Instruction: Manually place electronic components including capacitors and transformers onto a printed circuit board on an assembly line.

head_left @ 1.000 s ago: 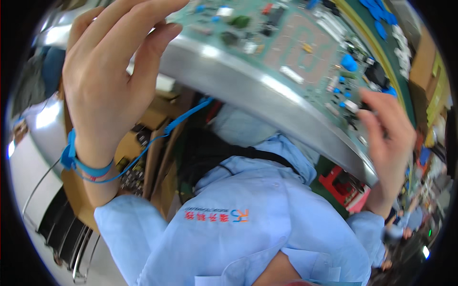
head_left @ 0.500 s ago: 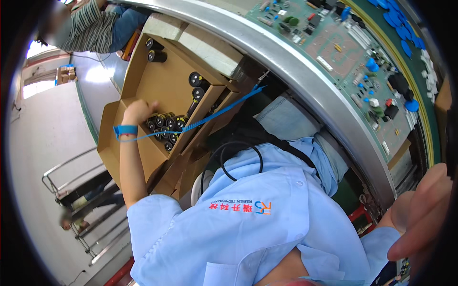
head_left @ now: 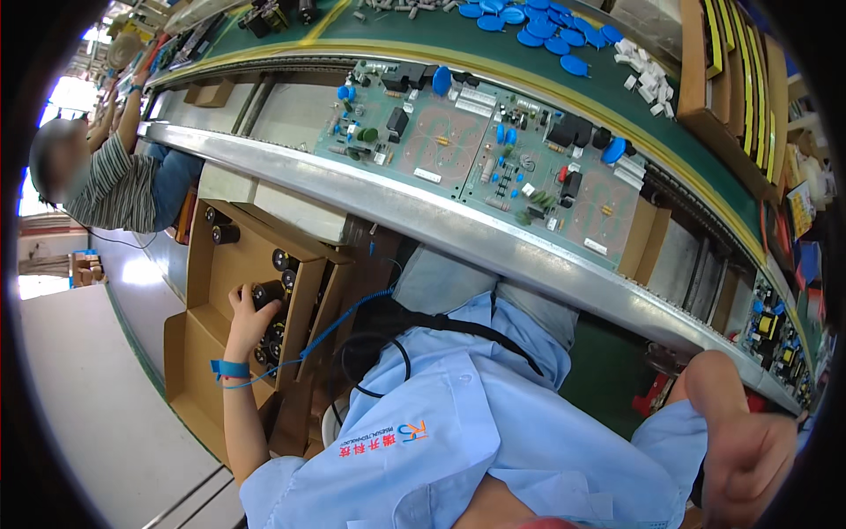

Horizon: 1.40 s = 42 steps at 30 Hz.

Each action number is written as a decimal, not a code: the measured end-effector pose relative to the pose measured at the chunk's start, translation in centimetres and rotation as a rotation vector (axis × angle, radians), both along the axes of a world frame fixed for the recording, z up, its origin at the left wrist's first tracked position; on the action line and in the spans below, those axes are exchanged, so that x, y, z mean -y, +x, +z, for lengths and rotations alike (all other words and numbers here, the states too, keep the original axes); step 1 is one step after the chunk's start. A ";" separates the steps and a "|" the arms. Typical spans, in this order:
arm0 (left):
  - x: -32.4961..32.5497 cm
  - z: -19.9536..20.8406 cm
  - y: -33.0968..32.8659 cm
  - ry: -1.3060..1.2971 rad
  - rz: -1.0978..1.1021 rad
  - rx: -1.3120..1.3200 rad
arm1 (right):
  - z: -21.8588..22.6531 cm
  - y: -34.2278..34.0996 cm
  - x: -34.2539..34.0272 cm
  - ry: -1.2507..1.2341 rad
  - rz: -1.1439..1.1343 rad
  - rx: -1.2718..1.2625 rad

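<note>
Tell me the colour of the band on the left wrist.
The wristband is blue, seen best in the head view.

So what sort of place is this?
Probably an electronics assembly line: part-filled circuit boards along a metal rail, loose blue discs on the green surface behind, and a box of black cylinders.

A short black cylinder [head_left: 267, 293] is held in the left hand [head_left: 247, 319] at an open brown box [head_left: 216, 275].
</note>
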State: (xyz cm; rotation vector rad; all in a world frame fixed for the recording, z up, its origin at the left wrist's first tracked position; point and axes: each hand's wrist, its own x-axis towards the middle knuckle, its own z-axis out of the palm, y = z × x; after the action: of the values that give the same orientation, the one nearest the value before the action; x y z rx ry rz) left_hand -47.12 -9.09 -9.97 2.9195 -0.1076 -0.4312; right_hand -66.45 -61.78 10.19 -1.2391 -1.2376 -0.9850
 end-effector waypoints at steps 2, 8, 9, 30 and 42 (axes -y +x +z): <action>3.6 -0.3 0.0 0.073 0.038 0.037 | -0.4 -0.5 0.2 -0.021 -0.020 -0.039; 6.4 0.8 -2.3 0.076 0.123 0.245 | -3.5 -4.1 5.5 0.152 -0.231 -0.415; 6.5 0.7 -2.0 0.078 0.126 0.249 | -3.7 -2.8 6.4 0.060 -0.166 -0.496; 23.2 8.5 -6.1 -1.572 -0.063 -0.627 | -9.0 4.1 -1.0 -0.473 -0.513 -1.174; 32.0 6.1 -7.4 -1.618 -0.231 -1.423 | -10.8 -0.1 2.3 -0.034 -0.520 -1.342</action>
State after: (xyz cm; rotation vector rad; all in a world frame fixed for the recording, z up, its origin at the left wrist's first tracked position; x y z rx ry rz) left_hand -54.50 -41.06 -3.87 0.6926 -0.3361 -1.3896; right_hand -66.55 -64.04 -0.64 -1.7910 0.1296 -0.2553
